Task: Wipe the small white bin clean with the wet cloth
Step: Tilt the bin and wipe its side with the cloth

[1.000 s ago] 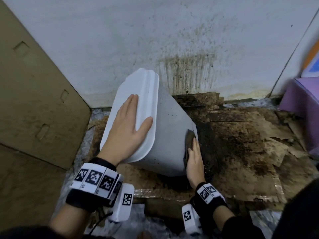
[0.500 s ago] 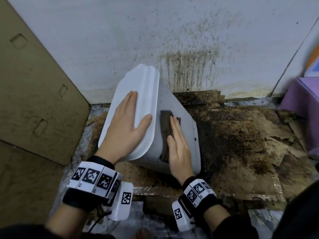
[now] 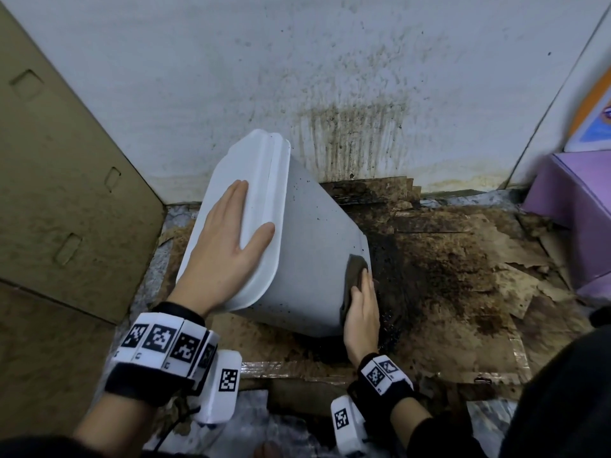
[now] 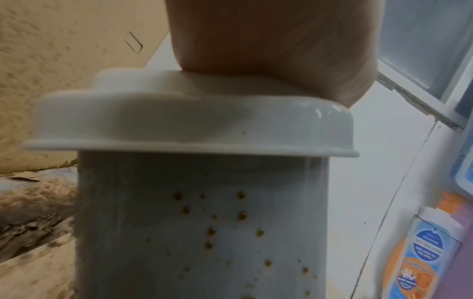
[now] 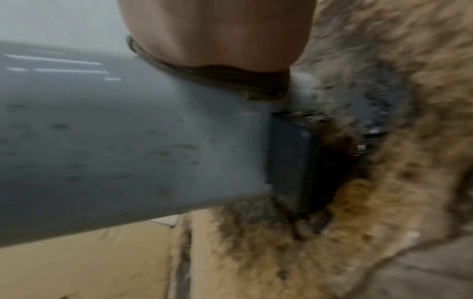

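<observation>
The small white bin (image 3: 310, 266) stands tilted on stained cardboard, its lidded top leaning to the left. Brown specks dot its side (image 4: 204, 232). My left hand (image 3: 228, 239) lies flat on the lid (image 3: 251, 180) with straight fingers, steadying it. My right hand (image 3: 362, 302) presses the dark brownish cloth (image 3: 353, 276) flat against the bin's lower right side, near its base. In the right wrist view the cloth (image 5: 217, 81) shows as a folded strip under my palm, on the grey bin wall (image 5: 128, 151).
Soaked, dirty cardboard (image 3: 463, 276) covers the floor to the right of the bin. A stained white wall (image 3: 347, 143) rises behind. A brown cardboard panel (image 3: 66, 193) stands at left, a purple box (image 3: 575, 206) at right.
My right hand slid the cloth from the bin's upper middle side down to its lower right edge near the base. The left hand stayed on the lid.
</observation>
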Demonstrator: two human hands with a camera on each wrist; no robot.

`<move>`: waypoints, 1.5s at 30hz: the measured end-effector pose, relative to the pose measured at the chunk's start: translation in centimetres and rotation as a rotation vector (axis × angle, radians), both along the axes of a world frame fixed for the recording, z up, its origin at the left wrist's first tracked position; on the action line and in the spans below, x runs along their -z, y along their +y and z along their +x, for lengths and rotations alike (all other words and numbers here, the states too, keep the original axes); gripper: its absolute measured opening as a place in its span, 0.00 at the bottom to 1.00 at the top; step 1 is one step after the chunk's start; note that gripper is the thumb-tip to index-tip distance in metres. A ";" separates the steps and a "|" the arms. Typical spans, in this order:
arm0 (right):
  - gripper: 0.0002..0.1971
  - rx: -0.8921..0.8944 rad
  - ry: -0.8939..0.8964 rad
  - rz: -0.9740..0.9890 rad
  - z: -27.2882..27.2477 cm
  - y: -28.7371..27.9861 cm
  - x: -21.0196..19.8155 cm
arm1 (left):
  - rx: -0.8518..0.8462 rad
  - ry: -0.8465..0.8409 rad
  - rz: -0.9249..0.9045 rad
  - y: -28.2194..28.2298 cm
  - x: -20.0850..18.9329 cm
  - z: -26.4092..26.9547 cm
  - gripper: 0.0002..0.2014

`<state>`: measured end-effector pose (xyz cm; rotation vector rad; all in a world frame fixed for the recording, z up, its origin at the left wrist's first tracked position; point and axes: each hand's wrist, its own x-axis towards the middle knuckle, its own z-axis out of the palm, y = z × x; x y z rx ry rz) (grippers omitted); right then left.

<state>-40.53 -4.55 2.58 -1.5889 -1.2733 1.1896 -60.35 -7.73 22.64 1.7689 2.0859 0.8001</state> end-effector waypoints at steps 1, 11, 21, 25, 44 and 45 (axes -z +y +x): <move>0.34 -0.014 -0.008 0.014 -0.5 -0.1 -1.1 | 0.001 0.003 -0.001 0.0 -0.1 0.1 0.41; 0.28 -0.473 0.117 0.324 -4.9 -1.1 -12.8 | 0.006 0.010 0.005 0.2 -0.2 0.9 0.41; 0.29 -0.440 0.027 0.285 -3.5 -0.7 -9.8 | 0.014 0.007 0.010 0.1 -0.2 0.7 0.41; 0.29 -0.577 0.002 0.208 -4.4 2.3 -11.6 | 0.012 -0.005 0.003 0.0 -0.2 0.4 0.41; 0.30 -0.594 -0.149 -0.069 -0.2 13.0 -3.9 | 0.005 -0.051 0.008 -0.1 0.1 -0.3 0.42; 0.31 -0.553 -0.138 -0.133 0.6 13.3 -2.6 | 0.005 -0.056 0.007 -0.1 0.1 -0.4 0.42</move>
